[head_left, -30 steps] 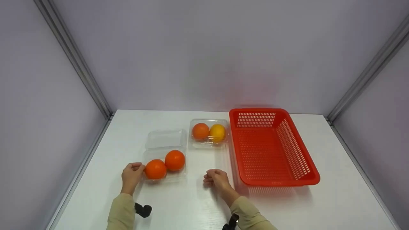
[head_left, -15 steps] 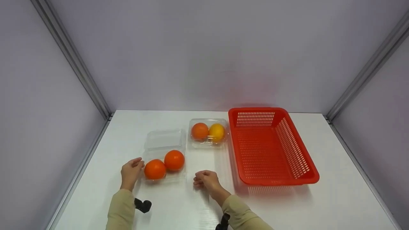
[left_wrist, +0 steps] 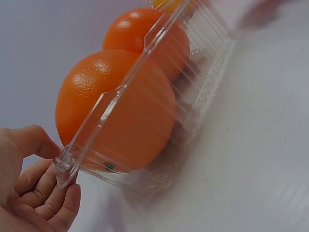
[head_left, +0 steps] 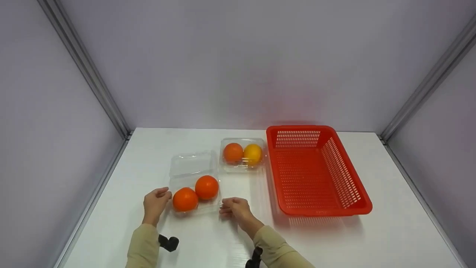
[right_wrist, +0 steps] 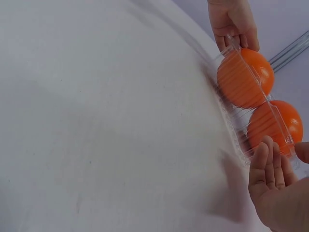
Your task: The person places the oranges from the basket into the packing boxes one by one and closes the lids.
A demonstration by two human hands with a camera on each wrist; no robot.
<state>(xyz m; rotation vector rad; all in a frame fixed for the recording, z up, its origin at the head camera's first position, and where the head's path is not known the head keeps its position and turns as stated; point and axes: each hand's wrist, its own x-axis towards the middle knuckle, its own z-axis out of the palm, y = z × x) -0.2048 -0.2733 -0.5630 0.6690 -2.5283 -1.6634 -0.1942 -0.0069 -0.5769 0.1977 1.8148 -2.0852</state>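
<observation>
An unlidded clear plastic clamshell container (head_left: pixel 208 210) holds two oranges, the left orange (head_left: pixel 185 199) and the right orange (head_left: pixel 206 187). Its clear lid (head_left: pixel 191 163) lies folded back behind it. At the container's left corner, my left hand (head_left: pixel 155 204) pinches the rim between thumb and fingers, close beside the left orange (left_wrist: pixel 116 111). My right hand (head_left: pixel 238 211) is at the opposite side. In the right wrist view its fingers (right_wrist: pixel 265 166) are nearly straight along the container's corner, with the thumb apart from them at the rim.
Behind, a closed clear container (head_left: pixel 243 167) holds an orange fruit (head_left: pixel 233 153) and a yellow fruit (head_left: pixel 253 154). A red perforated basket (head_left: pixel 277 186) stands to the right on the white table (head_left: pixel 383 186). Grey-white walls enclose the table at the back and sides.
My right hand has moved left up to the container's right side. The container with its two oranges has shifted slightly right, my left hand moving along with it.
</observation>
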